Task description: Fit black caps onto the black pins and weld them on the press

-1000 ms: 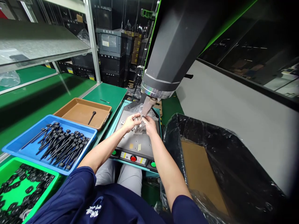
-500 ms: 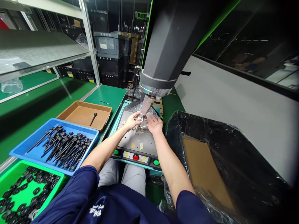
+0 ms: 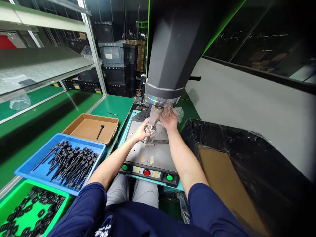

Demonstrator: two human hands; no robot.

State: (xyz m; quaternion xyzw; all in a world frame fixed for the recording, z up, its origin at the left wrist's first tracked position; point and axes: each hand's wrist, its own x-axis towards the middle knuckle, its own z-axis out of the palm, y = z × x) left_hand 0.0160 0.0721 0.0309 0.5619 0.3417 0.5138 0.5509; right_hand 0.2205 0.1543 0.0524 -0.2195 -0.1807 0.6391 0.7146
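My left hand [image 3: 141, 131] pinches a small clear plastic-wrapped piece [image 3: 149, 128] at the metal fixture [image 3: 149, 141] on the press's grey plate [image 3: 158, 152]. My right hand [image 3: 169, 119] reaches farther back beside the metal horn [image 3: 155, 115], fingers spread on a crumpled clear plastic bag [image 3: 178, 112]. The big dark press head [image 3: 172, 49] hangs right above both hands.
Left of the press lie a brown tray [image 3: 85, 126] with one black pin [image 3: 100, 131], a blue tray [image 3: 27, 169] of several black pins and a green bin [image 3: 14, 194] of black caps. A bag-lined carton [image 3: 247, 171] stands at right. Green and red buttons [image 3: 146, 172] line the press front.
My right hand has left the piece at the fixture and moved back and right to the plastic bag behind the horn. My left hand stays at the fixture. The view has shifted slightly.
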